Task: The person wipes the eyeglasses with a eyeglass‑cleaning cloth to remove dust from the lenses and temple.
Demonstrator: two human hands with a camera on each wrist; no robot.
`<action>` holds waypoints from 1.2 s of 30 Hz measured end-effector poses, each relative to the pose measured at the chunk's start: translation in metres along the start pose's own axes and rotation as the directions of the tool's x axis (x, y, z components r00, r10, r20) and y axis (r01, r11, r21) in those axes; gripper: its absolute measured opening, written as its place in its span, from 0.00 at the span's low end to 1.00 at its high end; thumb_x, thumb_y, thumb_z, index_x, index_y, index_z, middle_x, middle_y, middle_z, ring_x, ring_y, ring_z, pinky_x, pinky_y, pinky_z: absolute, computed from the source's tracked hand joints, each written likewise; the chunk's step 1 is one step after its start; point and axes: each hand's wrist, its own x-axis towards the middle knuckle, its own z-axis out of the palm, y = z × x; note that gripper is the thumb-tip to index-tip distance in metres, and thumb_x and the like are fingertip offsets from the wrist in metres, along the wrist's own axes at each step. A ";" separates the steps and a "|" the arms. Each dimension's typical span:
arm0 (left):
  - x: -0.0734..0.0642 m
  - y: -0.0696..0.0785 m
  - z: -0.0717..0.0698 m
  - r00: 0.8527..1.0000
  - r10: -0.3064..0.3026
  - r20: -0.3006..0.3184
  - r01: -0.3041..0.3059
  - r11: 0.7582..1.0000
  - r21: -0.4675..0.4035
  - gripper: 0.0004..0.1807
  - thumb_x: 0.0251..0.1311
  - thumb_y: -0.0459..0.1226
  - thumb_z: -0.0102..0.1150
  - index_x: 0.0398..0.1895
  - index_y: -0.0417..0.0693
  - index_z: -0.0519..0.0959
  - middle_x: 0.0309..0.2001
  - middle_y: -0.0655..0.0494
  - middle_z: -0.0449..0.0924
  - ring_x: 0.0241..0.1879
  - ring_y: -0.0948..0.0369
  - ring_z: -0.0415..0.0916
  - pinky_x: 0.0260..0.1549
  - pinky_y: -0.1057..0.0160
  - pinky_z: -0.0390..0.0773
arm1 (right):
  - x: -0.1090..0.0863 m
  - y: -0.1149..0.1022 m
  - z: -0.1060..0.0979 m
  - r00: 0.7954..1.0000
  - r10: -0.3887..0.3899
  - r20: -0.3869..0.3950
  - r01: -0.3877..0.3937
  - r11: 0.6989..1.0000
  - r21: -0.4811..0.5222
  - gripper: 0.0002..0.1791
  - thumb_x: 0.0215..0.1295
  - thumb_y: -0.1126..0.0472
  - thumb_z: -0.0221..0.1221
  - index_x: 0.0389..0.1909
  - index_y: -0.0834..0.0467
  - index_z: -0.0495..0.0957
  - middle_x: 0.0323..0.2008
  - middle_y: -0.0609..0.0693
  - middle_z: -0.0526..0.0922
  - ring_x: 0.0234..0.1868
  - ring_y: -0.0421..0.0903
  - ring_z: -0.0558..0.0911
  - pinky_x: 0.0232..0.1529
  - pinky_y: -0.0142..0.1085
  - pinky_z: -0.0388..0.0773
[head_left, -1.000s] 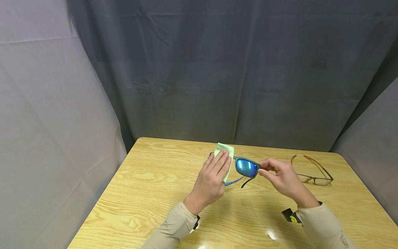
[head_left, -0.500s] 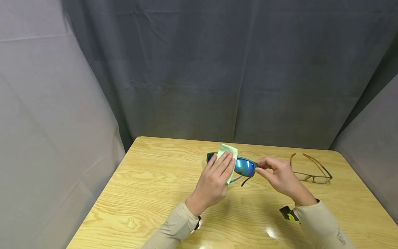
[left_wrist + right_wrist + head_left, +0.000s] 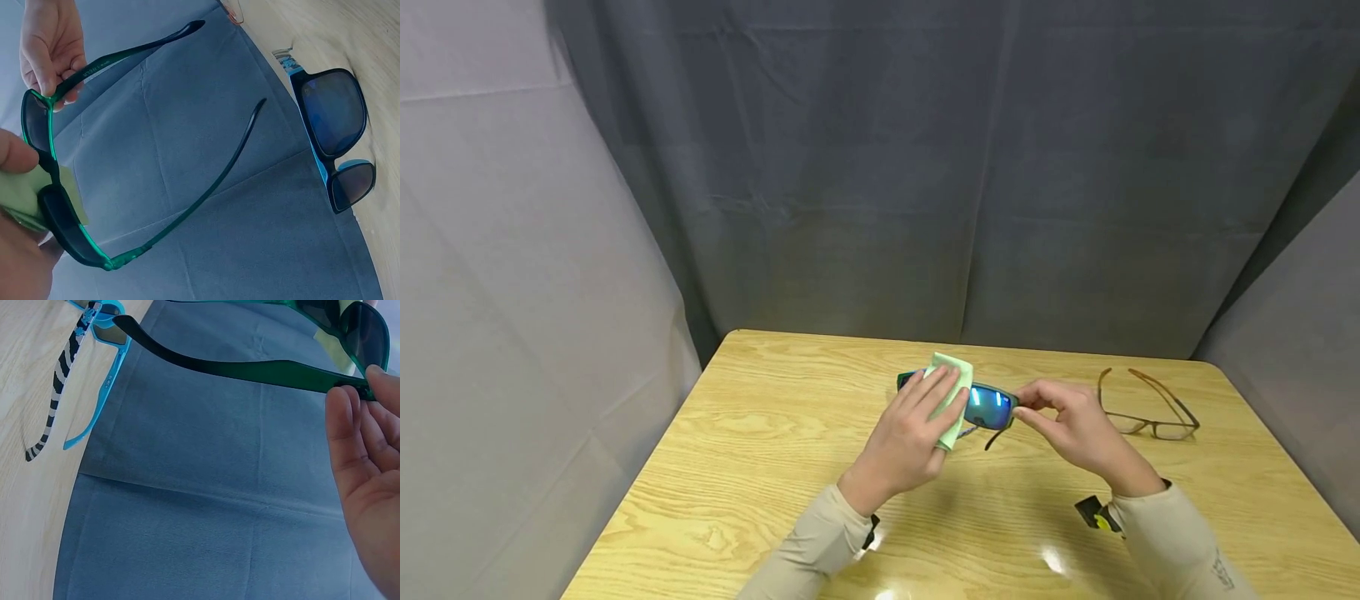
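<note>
Green-framed sunglasses (image 3: 988,407) with mirrored blue lenses are held above the table, temples unfolded. My right hand (image 3: 1078,425) pinches them by the corner at the hinge, as the right wrist view shows. Across the other lens lies a pale green cloth (image 3: 953,364), pinched by my left hand (image 3: 898,442). Its fingers lie flat over the cloth on the front, and the thumb (image 3: 19,153) presses from behind near the bridge. The cloth and hand hide much of that lens in the head view.
A second pair of sunglasses (image 3: 334,112), black and light blue with striped temples, lies on the wooden table (image 3: 737,433) behind the held pair. Eyeglasses (image 3: 1172,432) with brown temple tips rest at the right. A dark curtain (image 3: 850,167) hangs at the back.
The left hand and cloth have shifted right along the lens and then slightly down. The sunglasses and right hand have moved a little left.
</note>
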 end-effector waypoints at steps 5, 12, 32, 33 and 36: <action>-0.001 0.004 0.001 1.000 0.004 0.031 -0.005 0.999 0.032 0.32 0.45 0.32 0.50 0.61 0.38 0.71 0.64 0.43 0.67 0.67 0.50 0.59 0.65 0.50 0.57 | 0.000 -0.002 0.000 0.999 0.036 0.011 -0.035 0.999 -0.027 0.15 0.45 0.76 0.68 0.32 0.55 0.81 0.29 0.41 0.83 0.29 0.36 0.80 0.30 0.31 0.79; -0.001 0.008 0.003 0.998 0.007 0.062 -0.012 0.997 0.079 0.31 0.49 0.33 0.49 0.61 0.37 0.70 0.65 0.42 0.66 0.68 0.50 0.56 0.65 0.49 0.56 | 0.001 -0.003 0.001 0.999 0.047 0.013 -0.046 0.998 -0.040 0.15 0.45 0.76 0.68 0.32 0.56 0.80 0.28 0.41 0.83 0.29 0.36 0.80 0.32 0.27 0.78; 0.002 0.010 0.004 0.998 0.042 0.050 -0.045 0.997 0.058 0.31 0.49 0.34 0.54 0.61 0.37 0.70 0.64 0.44 0.67 0.65 0.51 0.61 0.65 0.51 0.57 | 0.003 -0.001 0.004 1.000 -0.008 0.030 0.008 1.000 -0.006 0.16 0.44 0.76 0.69 0.32 0.55 0.81 0.29 0.41 0.83 0.28 0.35 0.80 0.31 0.26 0.77; 0.003 0.010 0.004 0.998 0.041 0.046 -0.044 0.997 0.058 0.32 0.48 0.34 0.55 0.61 0.37 0.70 0.63 0.44 0.67 0.65 0.51 0.61 0.65 0.52 0.58 | 0.003 -0.001 0.004 0.999 -0.007 0.034 0.007 1.000 -0.003 0.16 0.44 0.76 0.69 0.32 0.55 0.81 0.29 0.41 0.83 0.28 0.35 0.80 0.31 0.27 0.77; 0.003 0.009 0.004 0.998 0.036 0.046 -0.039 0.997 0.061 0.32 0.47 0.34 0.55 0.61 0.37 0.70 0.64 0.41 0.66 0.66 0.49 0.59 0.64 0.51 0.58 | 0.003 -0.001 0.004 0.999 0.002 0.042 -0.002 1.000 0.002 0.16 0.45 0.76 0.68 0.32 0.55 0.81 0.30 0.41 0.83 0.28 0.35 0.80 0.30 0.29 0.78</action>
